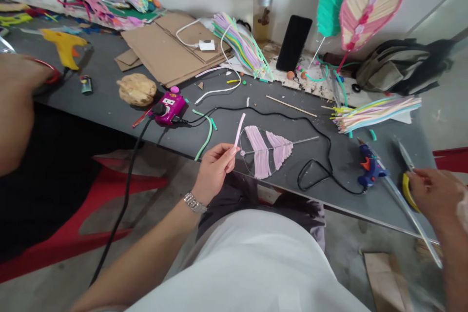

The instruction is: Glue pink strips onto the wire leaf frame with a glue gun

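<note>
My left hand (215,168), with a metal watch on its wrist, pinches a short pale pink pipe cleaner (240,129) that points up. Just right of it, a leaf-shaped wire frame (303,141) lies on the table, two bands of lilac pipe cleaners (261,156) across it. At the far right, my right hand (433,195) is closed on the yellow-handled scissors (406,192), whose blades point away from me. Beside them rest a blue glue gun (372,165) and a long clear glue stick (417,224).
A black cord (270,113) runs from the magenta power socket (170,107) to the blue glue gun. Pipe cleaner bundles (376,113), cardboard (175,53), a phone (294,43) and two finished fans (371,14) stand or lie behind. Another person's arm (16,102) is at left, near a yellow glue gun (64,46).
</note>
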`<action>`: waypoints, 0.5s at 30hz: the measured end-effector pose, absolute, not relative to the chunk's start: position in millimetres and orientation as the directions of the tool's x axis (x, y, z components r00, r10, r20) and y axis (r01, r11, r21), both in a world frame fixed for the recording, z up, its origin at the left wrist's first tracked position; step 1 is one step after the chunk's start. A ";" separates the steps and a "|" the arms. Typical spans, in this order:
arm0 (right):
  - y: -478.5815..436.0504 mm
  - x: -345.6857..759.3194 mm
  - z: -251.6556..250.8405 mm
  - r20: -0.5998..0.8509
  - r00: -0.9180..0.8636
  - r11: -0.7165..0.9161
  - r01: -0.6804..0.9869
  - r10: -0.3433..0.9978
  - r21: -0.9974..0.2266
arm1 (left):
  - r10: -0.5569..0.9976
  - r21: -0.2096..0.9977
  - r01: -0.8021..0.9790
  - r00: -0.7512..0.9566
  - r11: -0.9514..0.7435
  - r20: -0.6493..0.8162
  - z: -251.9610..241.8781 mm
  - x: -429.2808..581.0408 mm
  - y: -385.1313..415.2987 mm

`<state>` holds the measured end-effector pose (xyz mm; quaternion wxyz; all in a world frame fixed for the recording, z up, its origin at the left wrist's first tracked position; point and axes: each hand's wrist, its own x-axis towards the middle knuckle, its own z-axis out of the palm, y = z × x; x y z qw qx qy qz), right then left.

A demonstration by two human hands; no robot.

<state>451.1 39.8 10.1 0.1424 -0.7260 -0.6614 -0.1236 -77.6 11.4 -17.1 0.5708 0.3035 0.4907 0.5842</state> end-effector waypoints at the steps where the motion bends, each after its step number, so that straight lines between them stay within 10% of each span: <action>1: 41.2 423.9 13.1 0.337 0.011 0.013 0.998 0.941 -0.069 | 0.964 0.910 -0.389 -0.154 0.144 -0.218 -16.3 -76.8 10.7; 6: 62.7 274.5 15.1 0.259 -0.508 0.547 0.829 0.822 -0.110 | 0.968 0.845 -0.508 -0.078 0.167 -0.238 -8.6 -73.8 2.6; 11: 96.5 209.1 -0.2 0.108 -0.625 0.615 0.780 0.773 0.115 | 0.970 0.806 -0.578 -0.093 0.130 -0.223 7.1 -85.8 -3.9; 15: 104.8 211.0 -1.7 0.109 -0.638 0.641 0.767 0.762 0.005 | 0.950 0.819 -0.573 -0.264 -0.013 -0.169 21.2 -101.2 2.4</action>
